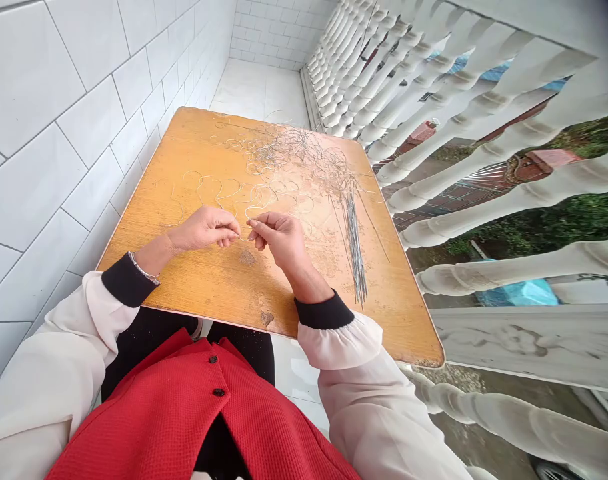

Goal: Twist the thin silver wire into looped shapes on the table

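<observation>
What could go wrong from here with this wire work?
The thin wire pinched between the bare left hand and right hand might prick a fingertip. The tangled wire pile could snag loose pieces. The straight wire bundle lies toward the table edge by the railing, so strands might slip off.

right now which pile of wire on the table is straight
The narrow straight wire bundle right of the right hand; the heap beyond it is bent and tangled.
</observation>
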Demonstrator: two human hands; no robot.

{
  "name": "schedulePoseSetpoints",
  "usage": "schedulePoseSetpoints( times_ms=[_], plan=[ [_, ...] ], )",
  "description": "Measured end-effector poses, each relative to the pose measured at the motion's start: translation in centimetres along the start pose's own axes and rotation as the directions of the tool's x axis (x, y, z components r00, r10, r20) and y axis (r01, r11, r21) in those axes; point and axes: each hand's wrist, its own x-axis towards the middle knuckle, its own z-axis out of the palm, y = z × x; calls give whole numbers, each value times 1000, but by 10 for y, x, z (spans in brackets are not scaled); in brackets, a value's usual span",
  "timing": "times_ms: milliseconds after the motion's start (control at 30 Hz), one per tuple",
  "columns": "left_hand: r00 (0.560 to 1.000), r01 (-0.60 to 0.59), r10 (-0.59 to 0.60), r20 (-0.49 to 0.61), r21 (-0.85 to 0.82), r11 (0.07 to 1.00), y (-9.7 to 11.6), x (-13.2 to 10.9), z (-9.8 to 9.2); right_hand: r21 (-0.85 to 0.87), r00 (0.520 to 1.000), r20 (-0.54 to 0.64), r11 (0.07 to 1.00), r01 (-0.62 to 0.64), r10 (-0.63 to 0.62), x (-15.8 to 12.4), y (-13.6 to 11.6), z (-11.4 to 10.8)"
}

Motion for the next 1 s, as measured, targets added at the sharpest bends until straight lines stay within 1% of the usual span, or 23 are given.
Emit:
schedulePoseSetpoints(
  times_ms=[133,233,267,333,400,433,500,567,633,700,767,867,1000],
  plan=[
    [1000,16,-16,22,11,1000,2,-1,-4,-35,1000,5,999,-14,14,-1,0,0],
    [1000,22,-22,-2,37,999,2,-1,-6,-66,999,-44,998,0,-3,0,1,0],
    [999,23,-22,-30,53,998,1,-2,-6,-72,997,-77,997,6,-12,1,2,-1],
    [992,15,-1,-126,114,993,-2,-2,-5,-78,988,-154,997,8,-20,2,2,-2],
    [973,-15,68,-220,236,972,-5,-3,-2,-77,977,-212,997,1,-17,2,3,-3],
    [964,-40,121,-238,320,947,-5,-3,0,-79,973,-229,997,0,-18,2,3,-3],
    [949,-108,239,-204,502,858,-6,-3,6,-100,967,-254,995,8,-33,2,4,-2],
    [937,-172,326,-122,651,739,-4,-2,13,-147,961,-270,989,23,-63,1,6,1],
    [931,-204,362,-54,743,637,-2,-1,19,-202,957,-275,979,39,-95,0,8,5],
    [934,-217,357,-7,782,584,0,-1,23,-248,955,-270,967,56,-124,-1,8,8],
    [935,-228,353,18,794,563,1,-1,26,-287,953,-259,955,77,-155,-3,7,10],
    [930,-257,365,45,788,559,-1,0,29,-346,946,-252,932,109,-205,-6,4,11],
    [935,-307,333,118,738,601,-5,3,30,-407,941,-239,905,126,-238,-7,2,12]
  ],
)
